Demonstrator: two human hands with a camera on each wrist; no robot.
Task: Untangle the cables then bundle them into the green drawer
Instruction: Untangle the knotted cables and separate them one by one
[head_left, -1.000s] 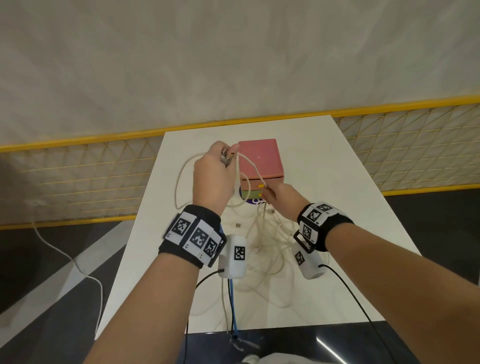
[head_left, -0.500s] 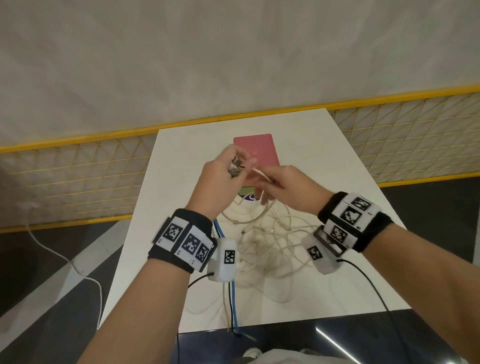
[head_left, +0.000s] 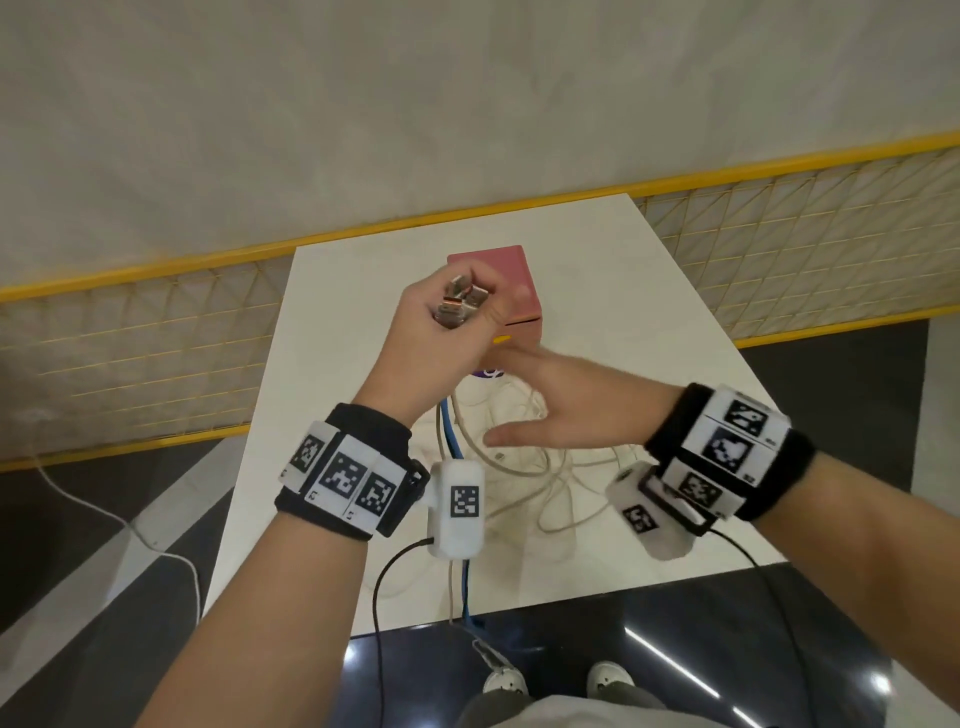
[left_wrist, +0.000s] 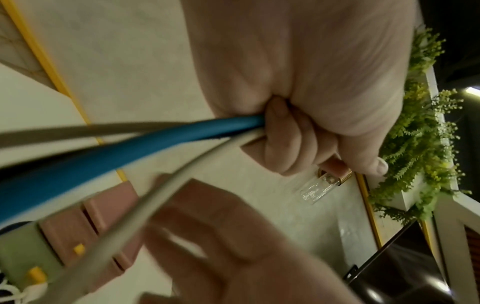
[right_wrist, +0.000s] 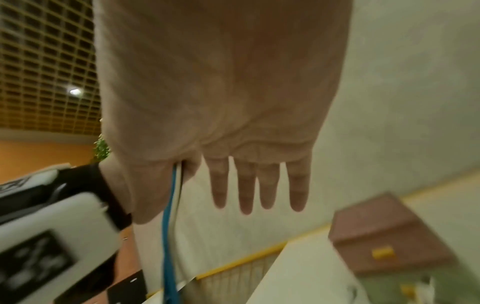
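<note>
My left hand (head_left: 457, 312) is raised above the table and grips a bunch of cable ends (head_left: 463, 302); a clear plug (left_wrist: 320, 189) sticks out of the fist. A blue cable (left_wrist: 109, 158) and pale cables (left_wrist: 145, 205) run down from that fist to the tangle (head_left: 535, 467) on the table. My right hand (head_left: 519, 415) hovers flat over the tangle with straight fingers (right_wrist: 246, 185), holding nothing. Behind the hands stands the drawer unit (head_left: 493, 270), pink on top; its green drawer (right_wrist: 397, 288) shows below the pink ones.
The white table (head_left: 623, 312) is narrow, with dark floor on both sides and at its near edge. A yellow mesh railing (head_left: 130, 338) runs behind it. A white cord (head_left: 104, 509) lies on the floor at the left. A green plant (left_wrist: 420, 131) shows in the left wrist view.
My left hand has lifted the cable ends higher. My right hand has let go of the white cable, opened flat and dropped below the left hand, over the tangle.
</note>
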